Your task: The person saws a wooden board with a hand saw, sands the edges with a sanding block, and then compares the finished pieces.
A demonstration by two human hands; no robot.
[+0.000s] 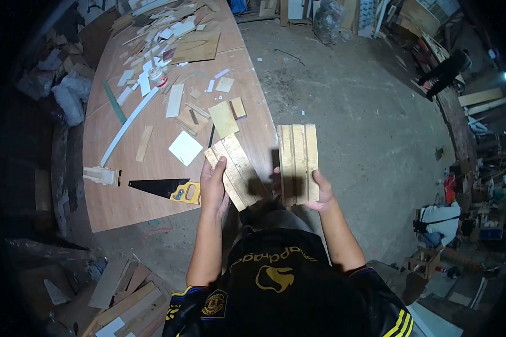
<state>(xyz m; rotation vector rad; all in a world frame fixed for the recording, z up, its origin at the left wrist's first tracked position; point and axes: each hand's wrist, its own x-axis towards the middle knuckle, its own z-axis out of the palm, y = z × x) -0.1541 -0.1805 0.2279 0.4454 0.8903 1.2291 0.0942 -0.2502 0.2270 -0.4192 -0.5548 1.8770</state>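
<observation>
My left hand (212,182) is closed on a grooved wooden board (239,171), thumb on its face, the board tilted over the table's near edge. In my right hand (322,191) is a second grooved wooden board (298,160), held nearly upright beside the first, with a gap between the two. Both boards are pale yellow with long parallel grooves. On the table left of my left hand lies a handsaw (162,189) with a black blade and yellow handle.
The wooden table (152,210) holds a white square tile (185,148), a plywood sheet (198,47), a jar (158,77) and many scraps. Offcuts (123,303) are piled on the floor at lower left. A person (447,70) in dark clothes is at the far right.
</observation>
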